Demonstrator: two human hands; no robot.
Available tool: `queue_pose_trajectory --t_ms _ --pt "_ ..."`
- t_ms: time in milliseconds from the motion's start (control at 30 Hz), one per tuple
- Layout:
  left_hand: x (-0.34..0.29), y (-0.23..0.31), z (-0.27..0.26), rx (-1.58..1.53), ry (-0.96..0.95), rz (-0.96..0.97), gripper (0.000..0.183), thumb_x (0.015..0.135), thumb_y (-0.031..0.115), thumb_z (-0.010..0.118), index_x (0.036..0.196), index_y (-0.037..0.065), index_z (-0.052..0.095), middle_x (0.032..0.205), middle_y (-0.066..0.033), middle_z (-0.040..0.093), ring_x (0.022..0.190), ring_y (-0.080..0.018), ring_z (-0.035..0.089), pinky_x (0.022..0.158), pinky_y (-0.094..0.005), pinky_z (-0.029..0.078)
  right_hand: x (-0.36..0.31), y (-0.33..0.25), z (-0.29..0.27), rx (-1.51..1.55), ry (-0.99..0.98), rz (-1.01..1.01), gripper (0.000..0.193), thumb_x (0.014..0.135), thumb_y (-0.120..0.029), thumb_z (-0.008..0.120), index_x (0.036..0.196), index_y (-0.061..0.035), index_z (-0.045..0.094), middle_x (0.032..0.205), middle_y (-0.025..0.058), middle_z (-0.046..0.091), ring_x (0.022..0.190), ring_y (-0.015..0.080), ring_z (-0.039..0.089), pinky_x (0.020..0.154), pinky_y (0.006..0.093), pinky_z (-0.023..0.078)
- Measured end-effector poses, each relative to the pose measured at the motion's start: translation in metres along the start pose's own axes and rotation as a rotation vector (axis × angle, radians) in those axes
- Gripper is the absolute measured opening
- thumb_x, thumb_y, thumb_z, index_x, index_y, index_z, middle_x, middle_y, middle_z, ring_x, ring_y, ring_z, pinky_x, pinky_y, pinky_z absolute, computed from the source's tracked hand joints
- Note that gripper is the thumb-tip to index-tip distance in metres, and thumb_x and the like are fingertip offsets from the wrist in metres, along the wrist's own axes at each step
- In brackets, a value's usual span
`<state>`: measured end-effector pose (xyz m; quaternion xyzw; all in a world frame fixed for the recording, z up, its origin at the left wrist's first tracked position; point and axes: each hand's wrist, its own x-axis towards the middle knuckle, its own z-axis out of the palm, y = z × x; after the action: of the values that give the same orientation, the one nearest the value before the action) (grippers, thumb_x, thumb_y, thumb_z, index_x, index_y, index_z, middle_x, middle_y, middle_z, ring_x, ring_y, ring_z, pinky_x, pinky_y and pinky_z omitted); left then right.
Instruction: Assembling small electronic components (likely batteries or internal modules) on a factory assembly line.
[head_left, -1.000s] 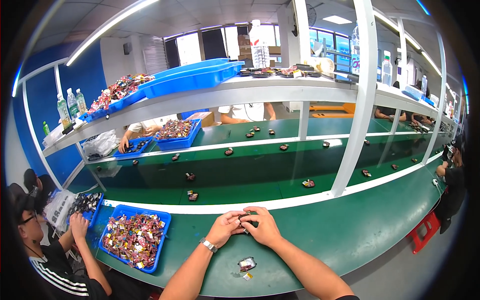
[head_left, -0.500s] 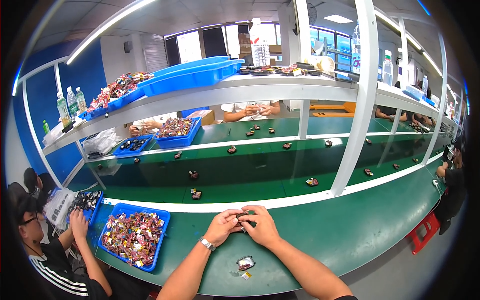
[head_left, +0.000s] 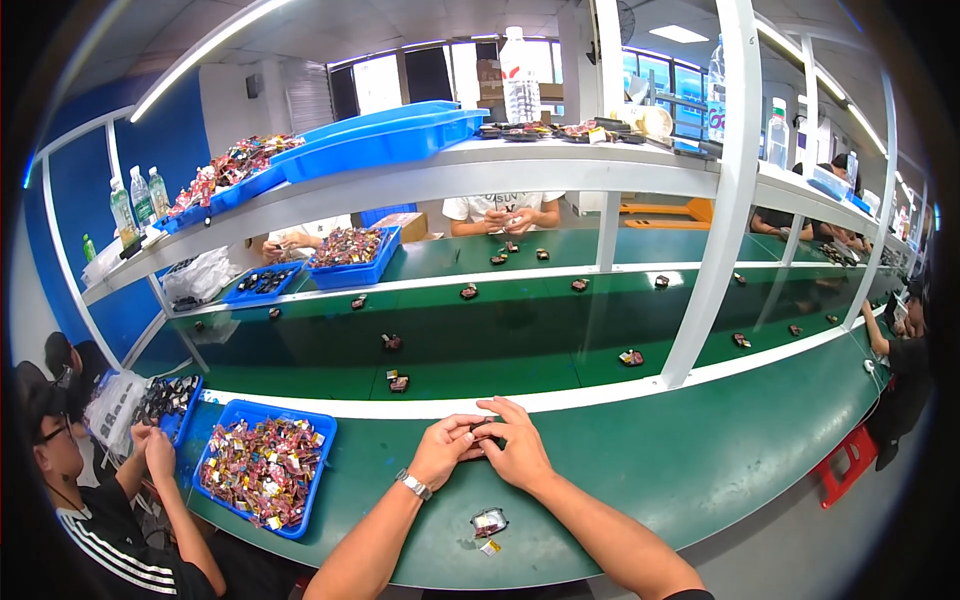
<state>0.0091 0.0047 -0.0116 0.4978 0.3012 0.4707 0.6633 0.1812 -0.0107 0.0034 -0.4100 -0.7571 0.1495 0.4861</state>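
Note:
Above the green worktop, my left hand (head_left: 444, 456) is closed with its fingertips on a small black plastic case (head_left: 486, 430). My right hand (head_left: 517, 452) pinches the case from the other side, its forefinger raised and stretched over the top. The fingers cover most of the case, so its inside cannot be made out. Nearer to me, between my forearms, lies a small dark-rimmed case with a pale part in it (head_left: 490, 522). Just below it is a small yellow and white piece (head_left: 489, 547).
Left of my arms stands a blue tray (head_left: 327, 455) heaped with small red, white and yellow parts. A co-worker (head_left: 100, 510) sits beyond it. Past the white ledge runs a green conveyor belt (head_left: 500, 352) carrying scattered small units. A white post (head_left: 712, 240) rises at the right.
My right forefinger has lifted and stretched out above the case. Units on the belt have shifted slightly right. The co-worker at left has brought both hands together.

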Motion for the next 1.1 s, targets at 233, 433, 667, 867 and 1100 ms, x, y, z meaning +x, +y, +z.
queue_pose_trajectory --t_ms 233,433,667,867,1100 --pt "-0.001 0.005 0.005 -0.013 0.02 0.009 0.029 0.098 0.001 0.048 0.127 -0.002 0.051 0.119 -0.0121 0.062 0.107 -0.019 0.063 0.091 -0.0327 0.056 0.001 -0.003 -0.009 -0.039 -0.012 -0.062 0.02 0.08 -0.006 0.069 0.1 -0.0083 0.071 0.129 0.0089 0.058 0.125 0.0312 0.049 0.103 0.0404 0.043" --pt "-0.001 0.004 0.004 -0.019 0.016 -0.007 0.03 0.099 0.002 0.047 0.128 -0.001 0.05 0.12 -0.0104 0.062 0.108 -0.0177 0.062 0.091 -0.0331 0.055 0.01 -0.003 -0.013 -0.023 0.139 -0.224 0.015 0.074 0.001 0.072 0.086 -0.0062 0.067 0.099 0.0067 0.062 0.091 0.0257 0.06 0.074 0.035 0.052" --pt "-0.001 0.007 0.005 -0.009 0.007 -0.042 0.03 0.099 0.003 0.046 0.129 -0.002 0.048 0.121 -0.0119 0.061 0.11 -0.0193 0.062 0.094 -0.0344 0.055 0.009 -0.002 -0.01 -0.183 0.112 -0.259 0.016 0.073 -0.001 0.072 0.086 -0.0079 0.067 0.094 0.0051 0.06 0.083 0.0239 0.06 0.065 0.0341 0.052" --pt "-0.001 0.005 0.004 -0.023 0.025 -0.049 0.031 0.097 0.004 0.051 0.127 -0.001 0.05 0.12 -0.0118 0.062 0.108 -0.0207 0.063 0.095 -0.0375 0.054 0.007 -0.005 -0.006 -0.217 0.081 -0.221 0.013 0.075 -0.006 0.072 0.086 -0.0074 0.067 0.092 0.0053 0.06 0.084 0.0238 0.06 0.068 0.0345 0.052" --pt "-0.001 0.005 0.008 0.012 0.051 -0.056 0.029 0.098 0.003 0.049 0.127 -0.001 0.05 0.116 -0.0113 0.063 0.104 -0.02 0.064 0.093 -0.0367 0.055 0.005 -0.002 -0.003 -0.259 0.094 -0.21 0.013 0.076 -0.008 0.072 0.088 -0.0069 0.067 0.092 0.0055 0.06 0.085 0.0247 0.059 0.07 0.0357 0.052"
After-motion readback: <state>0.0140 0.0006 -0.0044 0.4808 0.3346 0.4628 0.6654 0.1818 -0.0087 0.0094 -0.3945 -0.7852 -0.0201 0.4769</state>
